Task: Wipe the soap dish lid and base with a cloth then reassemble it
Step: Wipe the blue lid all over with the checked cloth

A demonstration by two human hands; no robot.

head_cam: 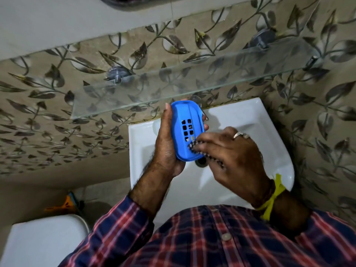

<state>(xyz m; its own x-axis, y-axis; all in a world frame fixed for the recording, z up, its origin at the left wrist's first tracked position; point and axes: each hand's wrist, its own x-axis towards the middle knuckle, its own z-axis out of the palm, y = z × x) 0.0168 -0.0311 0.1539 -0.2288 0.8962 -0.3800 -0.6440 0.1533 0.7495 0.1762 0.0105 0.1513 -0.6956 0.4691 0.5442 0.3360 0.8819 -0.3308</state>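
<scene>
My left hand (166, 145) grips a blue plastic soap dish part (184, 120) with a grid of square drain holes, held upright over the sink. My right hand (229, 157) pinches a small dark checked cloth (192, 146) and presses it against the lower end of the blue part. Most of the cloth is hidden under my fingers. The other part of the soap dish is not visible.
A white washbasin (240, 116) lies below my hands, its drain (201, 161) just under the blue part. A glass shelf (192, 81) juts from the leaf-patterned tile wall above. A white toilet cistern (42, 245) stands at the lower left.
</scene>
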